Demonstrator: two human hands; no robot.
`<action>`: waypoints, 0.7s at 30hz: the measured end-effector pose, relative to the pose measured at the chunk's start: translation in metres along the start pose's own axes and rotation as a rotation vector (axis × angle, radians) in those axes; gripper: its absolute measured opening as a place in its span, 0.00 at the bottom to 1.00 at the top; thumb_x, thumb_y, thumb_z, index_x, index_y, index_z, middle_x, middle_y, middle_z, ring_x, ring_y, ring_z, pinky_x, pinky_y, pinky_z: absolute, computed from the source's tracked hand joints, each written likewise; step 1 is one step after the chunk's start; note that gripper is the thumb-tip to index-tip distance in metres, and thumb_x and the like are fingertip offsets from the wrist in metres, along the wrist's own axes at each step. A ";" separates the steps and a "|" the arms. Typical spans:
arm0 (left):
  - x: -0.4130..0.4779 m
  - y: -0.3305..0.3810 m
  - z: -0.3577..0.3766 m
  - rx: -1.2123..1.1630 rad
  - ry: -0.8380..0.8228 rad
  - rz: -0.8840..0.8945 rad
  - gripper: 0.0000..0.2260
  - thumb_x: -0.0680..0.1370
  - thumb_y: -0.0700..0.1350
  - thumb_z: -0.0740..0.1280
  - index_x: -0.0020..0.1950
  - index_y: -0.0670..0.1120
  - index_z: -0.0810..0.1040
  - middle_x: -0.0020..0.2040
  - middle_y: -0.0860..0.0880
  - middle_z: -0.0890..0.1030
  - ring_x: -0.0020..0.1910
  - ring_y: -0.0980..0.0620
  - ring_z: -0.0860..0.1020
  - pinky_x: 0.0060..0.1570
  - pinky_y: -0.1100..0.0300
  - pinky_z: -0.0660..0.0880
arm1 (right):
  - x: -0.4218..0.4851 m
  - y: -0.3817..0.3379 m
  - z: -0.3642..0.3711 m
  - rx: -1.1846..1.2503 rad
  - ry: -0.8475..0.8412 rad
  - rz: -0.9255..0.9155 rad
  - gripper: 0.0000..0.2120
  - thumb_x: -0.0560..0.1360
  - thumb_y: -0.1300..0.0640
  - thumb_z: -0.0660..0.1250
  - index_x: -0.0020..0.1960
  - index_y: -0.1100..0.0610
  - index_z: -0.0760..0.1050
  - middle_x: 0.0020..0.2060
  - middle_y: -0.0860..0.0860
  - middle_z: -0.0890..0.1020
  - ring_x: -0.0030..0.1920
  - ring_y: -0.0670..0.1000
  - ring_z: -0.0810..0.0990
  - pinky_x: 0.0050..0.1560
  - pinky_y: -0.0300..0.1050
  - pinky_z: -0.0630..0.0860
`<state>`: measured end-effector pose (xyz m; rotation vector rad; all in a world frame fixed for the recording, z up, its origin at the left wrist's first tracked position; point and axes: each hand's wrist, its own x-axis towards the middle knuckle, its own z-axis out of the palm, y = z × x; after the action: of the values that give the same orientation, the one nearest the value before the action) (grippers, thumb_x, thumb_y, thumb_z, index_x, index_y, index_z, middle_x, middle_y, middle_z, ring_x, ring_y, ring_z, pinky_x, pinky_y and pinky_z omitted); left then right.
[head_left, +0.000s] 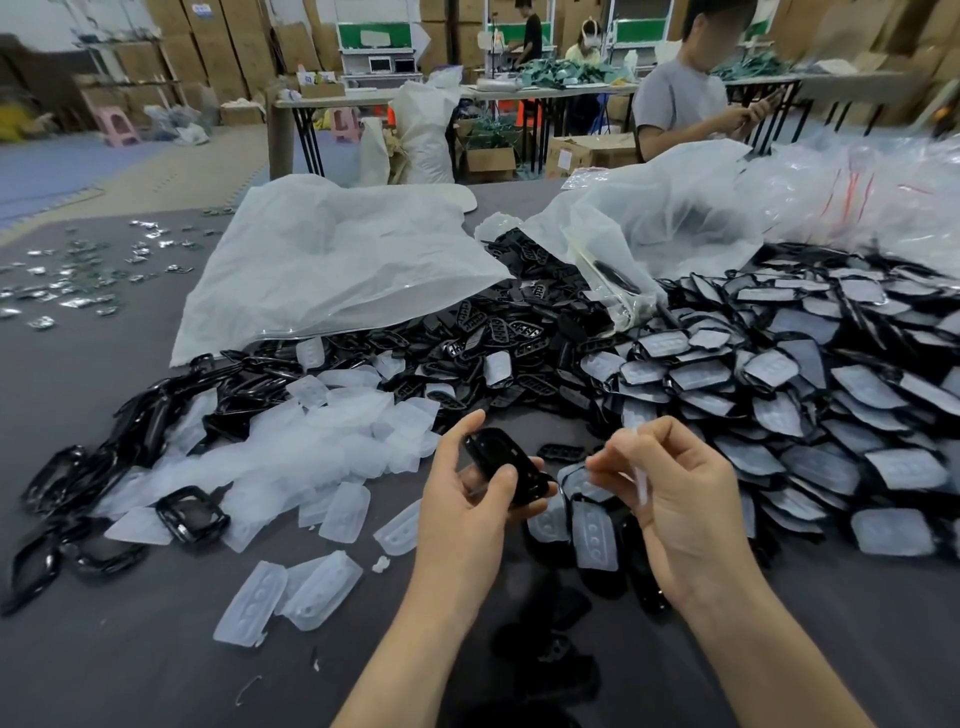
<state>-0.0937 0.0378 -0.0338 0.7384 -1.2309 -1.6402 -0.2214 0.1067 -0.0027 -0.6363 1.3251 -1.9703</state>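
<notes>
One black plastic shell (505, 462), likely light, stiff and slippery, best held by its edges, gripped in curled left hand (462, 514) above table (130, 649); right hand (675, 512) pinches soft clear pad (642, 480).

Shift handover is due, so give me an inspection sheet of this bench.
Surface: dark grey table, mostly covered.
Job's things: black shell and thin clear strip, both held above the table.
Clutter: loose clear pads, black frames, heap of padded shells, white bag, small shiny bits far left.
Hands: left hand grips the shell; right hand holds the strip; the hands do not touch.
Cables: none sure; one thin strand near the front edge.
Surroundings: seated person across the table, stacked cartons behind.
</notes>
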 end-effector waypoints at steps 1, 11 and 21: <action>0.000 0.000 0.000 -0.005 -0.004 0.004 0.17 0.80 0.31 0.60 0.62 0.50 0.70 0.44 0.43 0.85 0.43 0.44 0.85 0.38 0.60 0.80 | 0.000 0.000 0.000 -0.025 0.001 -0.008 0.14 0.74 0.65 0.67 0.32 0.56 0.70 0.28 0.52 0.77 0.32 0.49 0.78 0.41 0.44 0.77; -0.001 0.001 0.002 0.061 -0.034 0.006 0.04 0.80 0.34 0.63 0.52 0.40 0.76 0.43 0.45 0.85 0.39 0.46 0.84 0.36 0.63 0.79 | -0.003 0.001 0.002 -0.220 -0.073 -0.088 0.12 0.73 0.68 0.68 0.45 0.51 0.77 0.35 0.48 0.81 0.40 0.48 0.81 0.46 0.40 0.79; -0.003 -0.003 -0.002 0.299 -0.105 0.073 0.05 0.78 0.41 0.68 0.50 0.48 0.83 0.41 0.49 0.86 0.42 0.51 0.84 0.45 0.53 0.82 | -0.013 -0.001 0.015 -0.420 -0.213 -0.185 0.09 0.69 0.67 0.72 0.38 0.53 0.82 0.35 0.50 0.84 0.35 0.46 0.82 0.39 0.35 0.78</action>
<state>-0.0921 0.0397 -0.0369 0.7861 -1.5822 -1.4678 -0.2030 0.1078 0.0036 -1.1713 1.6019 -1.7098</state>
